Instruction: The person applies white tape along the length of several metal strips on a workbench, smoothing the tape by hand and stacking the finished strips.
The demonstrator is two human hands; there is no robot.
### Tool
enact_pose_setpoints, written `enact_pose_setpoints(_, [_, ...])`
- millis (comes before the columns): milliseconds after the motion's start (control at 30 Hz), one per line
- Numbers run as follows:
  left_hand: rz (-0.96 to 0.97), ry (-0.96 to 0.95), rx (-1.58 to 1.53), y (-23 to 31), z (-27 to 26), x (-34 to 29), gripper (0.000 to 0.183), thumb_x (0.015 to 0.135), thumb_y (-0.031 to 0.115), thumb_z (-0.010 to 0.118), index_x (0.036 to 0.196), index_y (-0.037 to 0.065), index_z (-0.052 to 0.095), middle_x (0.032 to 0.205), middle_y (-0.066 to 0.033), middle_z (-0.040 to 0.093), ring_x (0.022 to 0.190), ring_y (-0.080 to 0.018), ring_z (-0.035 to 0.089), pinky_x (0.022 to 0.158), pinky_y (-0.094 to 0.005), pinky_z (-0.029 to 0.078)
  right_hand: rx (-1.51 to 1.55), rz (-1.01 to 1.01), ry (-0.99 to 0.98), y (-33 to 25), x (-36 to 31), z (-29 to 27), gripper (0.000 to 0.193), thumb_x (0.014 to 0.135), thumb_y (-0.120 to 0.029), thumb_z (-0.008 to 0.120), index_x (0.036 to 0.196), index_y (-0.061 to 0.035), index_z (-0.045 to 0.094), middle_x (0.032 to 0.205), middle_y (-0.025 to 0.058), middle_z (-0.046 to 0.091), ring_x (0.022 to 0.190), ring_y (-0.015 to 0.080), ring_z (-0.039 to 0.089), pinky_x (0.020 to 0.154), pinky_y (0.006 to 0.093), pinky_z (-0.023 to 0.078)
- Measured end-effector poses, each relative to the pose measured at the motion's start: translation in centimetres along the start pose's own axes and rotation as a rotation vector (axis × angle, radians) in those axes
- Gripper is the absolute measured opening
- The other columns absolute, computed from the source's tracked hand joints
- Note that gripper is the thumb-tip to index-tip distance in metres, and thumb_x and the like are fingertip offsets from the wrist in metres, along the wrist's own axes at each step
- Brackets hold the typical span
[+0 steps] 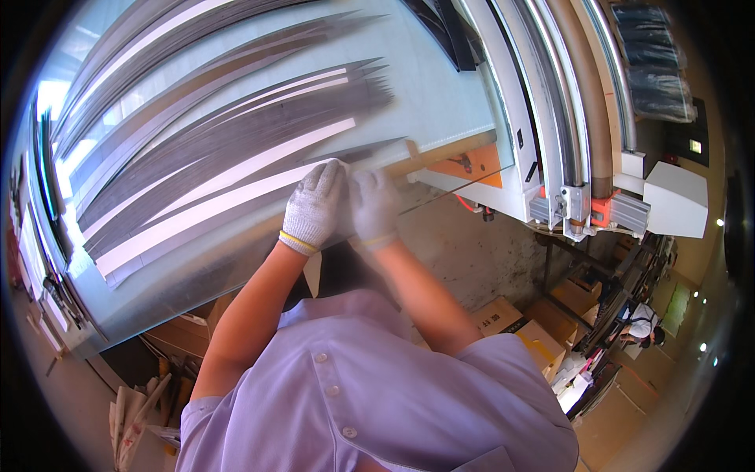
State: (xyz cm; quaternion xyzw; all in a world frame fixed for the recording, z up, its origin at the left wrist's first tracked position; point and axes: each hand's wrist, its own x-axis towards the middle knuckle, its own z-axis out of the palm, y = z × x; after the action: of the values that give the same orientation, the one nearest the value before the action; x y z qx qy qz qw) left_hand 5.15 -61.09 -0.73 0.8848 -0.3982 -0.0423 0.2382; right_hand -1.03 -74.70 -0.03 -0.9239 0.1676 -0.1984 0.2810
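Observation:
My left hand [313, 206], in a pale knitted glove with a yellow cuff, has its fingers pressed together at the near end of a long white strip [212, 206]. Its thumb is hidden. Close beside it, my right hand [373, 206] wears a similar glove and is smeared by motion, so its fingers and anything in them are unclear. A pointed pale piece [313, 275] shows below my left wrist. Beyond my hands, thin dark strips [303, 110] with pointed ends lie in fanned bundles, with white strips among them.
The strips lie on a pale, glassy tabletop [425, 94] with a brownish near edge. At right stands a machine with long rollers [594, 102] and a white end housing [676, 200]. Cardboard boxes [543, 346] sit lower right; another person [643, 324] is farther off.

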Motion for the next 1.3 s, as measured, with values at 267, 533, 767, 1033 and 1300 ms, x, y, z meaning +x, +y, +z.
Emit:
enact_pose_setpoints(267, [0.039,0.001,0.024,-0.1,-0.7,0.0,0.049,0.084,0.012,0.058,0.131,-0.003,0.061,0.138,-0.0185,0.058,0.125,-0.0368,0.057,0.106,-0.0485,0.048,-0.051,-0.157,-0.041,0.3,1.2,0.5,0.016,0.082,-0.010,0.068,0.097,-0.0108,0.066,0.087,0.0100,0.059,0.085,0.0352,0.060,0.071,0.0477,0.051])
enact_pose_setpoints(533, [-0.027,0.006,-0.016,-0.4,-1.2,-0.7,0.046,0.084,0.012,0.059,0.128,-0.002,0.062,0.139,-0.0182,0.057,0.126,-0.0376,0.056,0.105,-0.0465,0.050,-0.004,-0.208,-0.097,-0.7,-0.3,-0.2,0.018,0.077,-0.009,0.065,0.095,-0.0100,0.068,0.085,0.0096,0.058,0.084,0.0336,0.060,0.070,0.0468,0.051])
enact_pose_setpoints(767, [-0.082,-0.023,0.019,-1.6,-1.9,-2.3,0.047,0.083,0.011,0.062,0.128,-0.001,0.063,0.141,-0.0179,0.056,0.126,-0.0373,0.057,0.102,-0.0458,0.052,0.053,-0.276,-0.154,-2.3,-1.7,-1.1,0.020,0.075,-0.009,0.065,0.095,-0.0092,0.070,0.083,0.0074,0.058,0.080,0.0306,0.059,0.068,0.0446,0.049])
enact_pose_setpoints(1033, [-0.139,0.010,0.139,-3.7,-3.6,-5.5,0.045,0.085,0.010,0.064,0.129,0.000,0.063,0.140,-0.0184,0.057,0.124,-0.0385,0.058,0.101,-0.0467,0.053,0.184,-0.438,-0.308,-5.2,-3.1,-3.9,0.022,0.073,-0.011,0.067,0.095,-0.0066,0.070,0.083,0.0064,0.056,0.077,0.0279,0.056,0.068,0.0431,0.046])
enact_pose_setpoints(1300, [-0.174,0.104,0.163,-7.6,-6.0,-9.4,0.052,0.085,0.008,0.063,0.136,0.002,0.059,0.141,-0.0162,0.056,0.125,-0.0374,0.056,0.104,-0.0471,0.050,0.155,-0.669,-0.426,-7.2,-7.0,-6.4,0.029,0.072,-0.013,0.069,0.100,-0.0057,0.073,0.086,0.0067,0.061,0.080,0.0250,0.057,0.069,0.0410,0.047])
